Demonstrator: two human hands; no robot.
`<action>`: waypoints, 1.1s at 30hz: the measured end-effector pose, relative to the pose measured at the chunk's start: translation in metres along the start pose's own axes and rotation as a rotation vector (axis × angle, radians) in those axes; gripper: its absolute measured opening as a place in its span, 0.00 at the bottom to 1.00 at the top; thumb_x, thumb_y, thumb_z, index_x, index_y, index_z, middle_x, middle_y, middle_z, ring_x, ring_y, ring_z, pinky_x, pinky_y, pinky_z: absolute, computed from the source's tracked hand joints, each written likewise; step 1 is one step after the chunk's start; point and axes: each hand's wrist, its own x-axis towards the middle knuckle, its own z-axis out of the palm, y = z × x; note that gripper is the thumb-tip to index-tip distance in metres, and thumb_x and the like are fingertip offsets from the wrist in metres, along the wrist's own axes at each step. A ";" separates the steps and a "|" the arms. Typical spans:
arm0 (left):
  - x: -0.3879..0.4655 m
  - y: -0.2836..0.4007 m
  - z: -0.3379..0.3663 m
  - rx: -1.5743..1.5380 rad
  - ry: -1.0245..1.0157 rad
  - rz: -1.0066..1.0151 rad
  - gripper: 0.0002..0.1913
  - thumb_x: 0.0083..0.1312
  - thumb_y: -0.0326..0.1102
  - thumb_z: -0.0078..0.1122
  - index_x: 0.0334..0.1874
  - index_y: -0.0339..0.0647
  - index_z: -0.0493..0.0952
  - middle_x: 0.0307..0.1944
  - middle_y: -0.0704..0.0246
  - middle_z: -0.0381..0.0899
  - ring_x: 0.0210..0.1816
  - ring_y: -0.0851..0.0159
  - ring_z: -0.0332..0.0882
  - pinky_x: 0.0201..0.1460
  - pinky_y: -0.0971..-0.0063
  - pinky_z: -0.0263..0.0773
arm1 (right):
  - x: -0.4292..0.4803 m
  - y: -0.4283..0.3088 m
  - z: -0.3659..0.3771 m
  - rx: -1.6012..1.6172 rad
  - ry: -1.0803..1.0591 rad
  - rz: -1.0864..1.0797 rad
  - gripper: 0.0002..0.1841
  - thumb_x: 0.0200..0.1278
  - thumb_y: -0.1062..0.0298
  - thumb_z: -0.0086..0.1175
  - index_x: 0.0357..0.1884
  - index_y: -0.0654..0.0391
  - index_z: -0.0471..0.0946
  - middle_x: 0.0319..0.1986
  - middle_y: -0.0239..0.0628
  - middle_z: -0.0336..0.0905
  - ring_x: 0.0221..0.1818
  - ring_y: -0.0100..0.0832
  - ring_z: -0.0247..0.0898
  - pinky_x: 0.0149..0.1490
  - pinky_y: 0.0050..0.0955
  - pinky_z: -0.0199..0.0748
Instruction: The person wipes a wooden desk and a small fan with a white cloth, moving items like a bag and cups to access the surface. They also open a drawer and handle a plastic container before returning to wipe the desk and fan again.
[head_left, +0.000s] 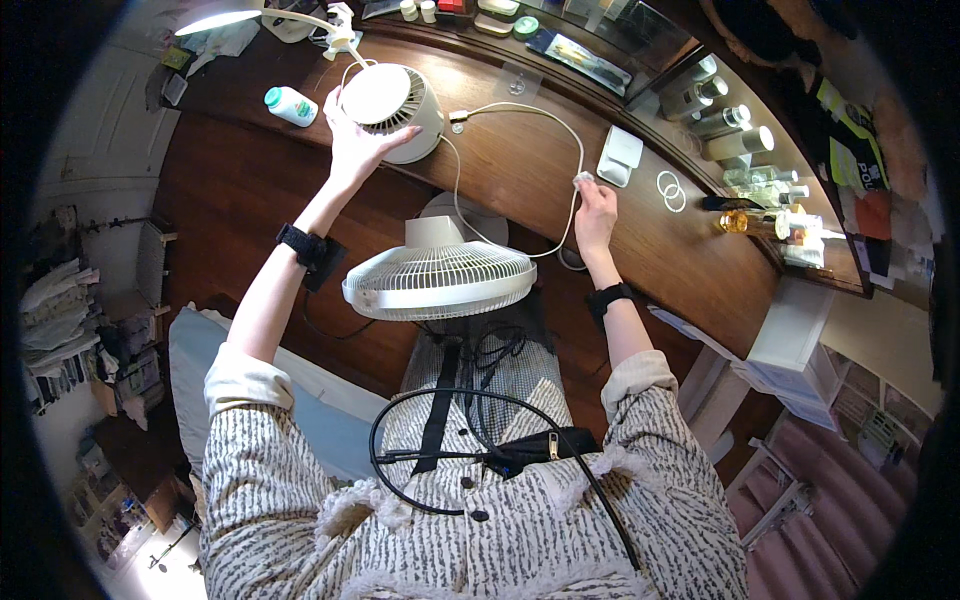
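My left hand (365, 146) grips the side of a white, round-topped cylindrical appliance (416, 124) with a slatted vent, thumb and fingers spread around it. The appliance sits at the desk's front edge. A white cable (459, 176) leaves its side, loops below the desk edge and rises to my right hand (598, 217). There my fingers pinch the cable with a small white wad (583, 178), perhaps tissue or cloth. Beyond that hand the cable curves back over the desk to a USB plug (458, 115).
A white electric fan (442, 289) stands between my arms, before the wooden desk (525, 146). A powder bottle (291, 106) lies left of the appliance, under a lamp (217, 21). An open white case (619, 156) and two white rings (671, 191) lie right. Several bottles (739, 142) line the shelf.
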 end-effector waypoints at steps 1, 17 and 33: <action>0.000 0.000 0.000 -0.006 -0.001 0.015 0.63 0.36 0.52 0.78 0.64 0.30 0.40 0.59 0.49 0.53 0.61 0.55 0.58 0.66 0.63 0.54 | -0.004 -0.004 -0.003 0.020 -0.027 -0.054 0.11 0.54 0.81 0.49 0.38 0.61 0.80 0.32 0.46 0.77 0.41 0.42 0.71 0.45 0.34 0.72; 0.001 0.000 -0.002 -0.014 -0.014 0.049 0.63 0.36 0.52 0.78 0.63 0.28 0.40 0.59 0.49 0.51 0.61 0.56 0.58 0.66 0.64 0.53 | -0.006 -0.044 0.009 0.162 -0.238 -0.149 0.10 0.55 0.78 0.53 0.40 0.60 0.79 0.38 0.43 0.78 0.42 0.44 0.70 0.48 0.35 0.70; 0.001 -0.007 0.001 0.039 0.023 0.072 0.62 0.35 0.54 0.78 0.63 0.28 0.43 0.59 0.51 0.50 0.62 0.55 0.56 0.67 0.65 0.53 | -0.010 -0.036 -0.011 0.013 -0.675 -0.234 0.13 0.48 0.75 0.59 0.39 0.56 0.79 0.27 0.41 0.77 0.30 0.39 0.71 0.38 0.34 0.73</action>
